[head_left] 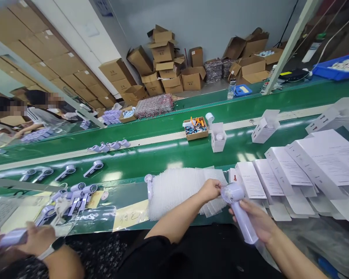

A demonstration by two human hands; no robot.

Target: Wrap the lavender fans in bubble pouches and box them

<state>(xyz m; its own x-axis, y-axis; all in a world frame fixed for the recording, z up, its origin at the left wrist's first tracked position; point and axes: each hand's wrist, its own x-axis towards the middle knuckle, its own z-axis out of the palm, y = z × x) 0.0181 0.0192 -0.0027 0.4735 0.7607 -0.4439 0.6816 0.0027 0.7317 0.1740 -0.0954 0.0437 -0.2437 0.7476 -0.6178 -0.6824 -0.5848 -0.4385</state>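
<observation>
My right hand [260, 221] is wrapped around the handle of a pale purple handheld fan [244, 223], which is tilted with its round head up and to the left. My left hand [211, 190] is at the left edge of the fan head, its fingers pinched together; what they hold is too small to make out. Beneath my left forearm lies a long row of overlapping clear plastic bags [177, 190]. Another purple fan [149, 184] lies at the left end of that row. Some clear film hangs below my right wrist.
White boxes [250, 180] with open flaps line the right side. On the green conveyor [163, 151] stand an open white box [218, 137] and a carton of small parts [196, 130]; several fans lie farther left. A co-worker's hand [40, 238] holds a fan at lower left.
</observation>
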